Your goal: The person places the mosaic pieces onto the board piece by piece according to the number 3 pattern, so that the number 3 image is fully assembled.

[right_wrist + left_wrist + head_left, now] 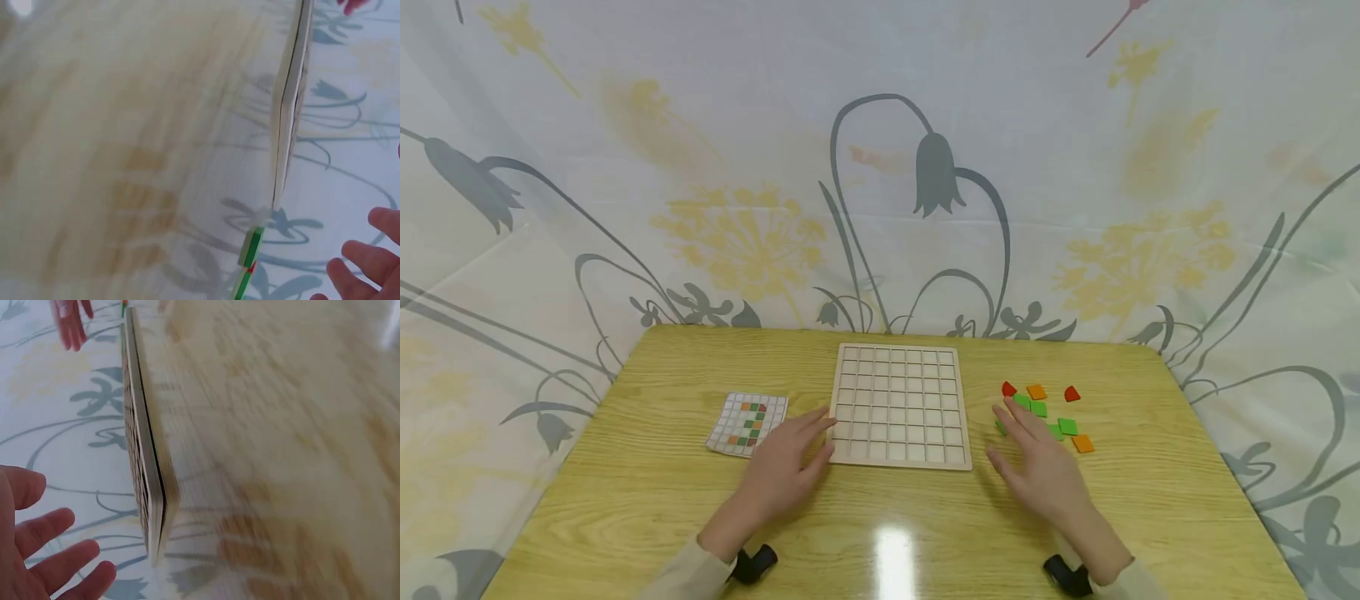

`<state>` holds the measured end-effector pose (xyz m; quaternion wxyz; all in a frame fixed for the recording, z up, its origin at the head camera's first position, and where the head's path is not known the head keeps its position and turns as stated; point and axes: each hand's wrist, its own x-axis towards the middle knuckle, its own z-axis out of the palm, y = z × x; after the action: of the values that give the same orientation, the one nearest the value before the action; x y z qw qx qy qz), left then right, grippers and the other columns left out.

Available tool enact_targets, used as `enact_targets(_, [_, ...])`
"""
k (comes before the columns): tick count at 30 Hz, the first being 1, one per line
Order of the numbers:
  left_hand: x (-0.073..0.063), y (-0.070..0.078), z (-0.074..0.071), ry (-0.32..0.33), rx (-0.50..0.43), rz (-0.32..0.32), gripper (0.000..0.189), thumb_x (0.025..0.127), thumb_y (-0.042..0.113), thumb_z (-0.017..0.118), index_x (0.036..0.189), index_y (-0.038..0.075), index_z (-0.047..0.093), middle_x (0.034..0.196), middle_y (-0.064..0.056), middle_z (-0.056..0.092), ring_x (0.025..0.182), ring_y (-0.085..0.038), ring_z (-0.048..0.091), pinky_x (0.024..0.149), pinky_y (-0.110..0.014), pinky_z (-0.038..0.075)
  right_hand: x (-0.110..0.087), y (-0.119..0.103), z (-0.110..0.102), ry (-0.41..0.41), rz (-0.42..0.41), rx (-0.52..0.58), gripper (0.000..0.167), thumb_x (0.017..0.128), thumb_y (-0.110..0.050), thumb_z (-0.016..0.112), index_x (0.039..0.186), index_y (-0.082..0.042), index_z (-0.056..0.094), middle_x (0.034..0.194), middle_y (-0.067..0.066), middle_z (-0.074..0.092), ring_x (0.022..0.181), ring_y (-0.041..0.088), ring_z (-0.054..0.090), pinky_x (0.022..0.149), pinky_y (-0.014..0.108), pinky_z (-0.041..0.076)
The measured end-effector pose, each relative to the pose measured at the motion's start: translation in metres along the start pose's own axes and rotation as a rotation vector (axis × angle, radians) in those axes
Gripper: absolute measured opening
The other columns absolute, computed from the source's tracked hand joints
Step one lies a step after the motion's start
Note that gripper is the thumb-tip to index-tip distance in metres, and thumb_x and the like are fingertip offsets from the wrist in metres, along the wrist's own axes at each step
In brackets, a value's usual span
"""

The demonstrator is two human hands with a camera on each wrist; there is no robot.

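Observation:
A wooden grid board (897, 414) with square recesses lies flat mid-table. My left hand (782, 467) is at its left edge, fingers spread and gripping nothing. In the left wrist view those same fingers (65, 565) are loosely bent beside the board's edge (147, 450). To the right of the board, my right hand (1041, 471) hovers at the loose tiles, partly covering some. Among them are green squares (1067, 427), orange squares (1082, 443) and red quarter-round pieces (1072, 393). Green tiles (251, 249) appear edge-on in the right wrist view, near relaxed fingers (369, 265).
A paper pattern card (730, 425) with a printed grid and coloured cells lies left of the board, partly behind the left hand. The wood-grain table (647, 500) meets a flower-printed cloth (880, 250) at its back edge.

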<state>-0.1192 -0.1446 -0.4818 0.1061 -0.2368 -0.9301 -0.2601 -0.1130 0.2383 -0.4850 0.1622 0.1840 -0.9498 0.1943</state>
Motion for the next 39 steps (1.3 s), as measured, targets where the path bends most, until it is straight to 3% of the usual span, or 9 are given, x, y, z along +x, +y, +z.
enact_targets(10, [0.029, -0.006, 0.02, 0.016, -0.41, -0.3, 0.041, 0.102, 0.021, 0.058, 0.141, 0.009, 0.056, 0.148, -0.008, 0.051, 0.137, -0.033, 0.043, 0.109, -0.056, 0.037, 0.005, 0.017, -0.013, -0.025, 0.136, 0.083, 0.059, 0.096, -0.025, 0.066, 0.146, 0.002, 0.047, 0.148, 0.025, 0.045, 0.132, 0.05, 0.041, 0.097, 0.067, 0.042])
enact_targets(16, [0.044, -0.01, 0.031, 0.031, -0.49, -0.408, 0.041, 0.102, 0.022, 0.059, 0.142, 0.01, 0.056, 0.148, -0.008, 0.051, 0.137, -0.032, 0.044, 0.11, -0.053, 0.037, 0.014, 0.035, -0.024, 0.033, 0.17, 0.113, 0.056, 0.097, -0.022, 0.066, 0.145, 0.0, 0.049, 0.145, 0.026, 0.048, 0.128, 0.052, 0.045, 0.098, 0.068, 0.039])
enact_targets(23, [0.057, -0.015, 0.045, 0.047, -0.509, -0.36, 0.04, 0.103, 0.014, 0.054, 0.142, 0.004, 0.054, 0.153, -0.014, 0.043, 0.14, -0.035, 0.039, 0.112, -0.053, 0.034, 0.022, 0.059, -0.034, 0.031, 0.244, 0.19, 0.054, 0.101, -0.025, 0.059, 0.146, 0.003, 0.046, 0.145, 0.029, 0.045, 0.124, 0.054, 0.047, 0.096, 0.07, 0.039])
enact_targets(30, [0.065, -0.018, 0.052, 0.025, -0.335, -0.31, 0.043, 0.103, 0.013, 0.051, 0.144, 0.002, 0.051, 0.155, -0.021, 0.036, 0.146, -0.039, 0.025, 0.116, -0.065, 0.006, 0.029, 0.079, -0.038, 0.034, 0.321, 0.2, 0.052, 0.103, -0.026, 0.054, 0.146, 0.003, 0.047, 0.146, 0.029, 0.044, 0.113, 0.054, 0.054, 0.079, 0.061, 0.048])
enact_targets(35, [0.072, -0.021, 0.056, 0.008, -0.258, -0.316, 0.045, 0.103, 0.015, 0.05, 0.145, 0.001, 0.049, 0.156, -0.022, 0.033, 0.147, -0.039, 0.022, 0.115, -0.066, 0.006, 0.031, 0.092, -0.039, 0.007, 0.373, 0.201, 0.052, 0.104, -0.027, 0.052, 0.145, 0.004, 0.047, 0.144, 0.032, 0.045, 0.113, 0.059, 0.051, 0.078, 0.06, 0.05])
enact_targets(39, [0.076, -0.022, 0.058, 0.017, -0.25, -0.326, 0.043, 0.104, 0.015, 0.049, 0.145, 0.001, 0.05, 0.156, -0.021, 0.034, 0.147, -0.038, 0.023, 0.115, -0.066, 0.007, 0.033, 0.1, -0.04, -0.007, 0.435, 0.231, 0.05, 0.104, -0.027, 0.05, 0.145, 0.003, 0.048, 0.141, 0.034, 0.047, 0.104, 0.058, 0.055, 0.057, 0.043, 0.049])
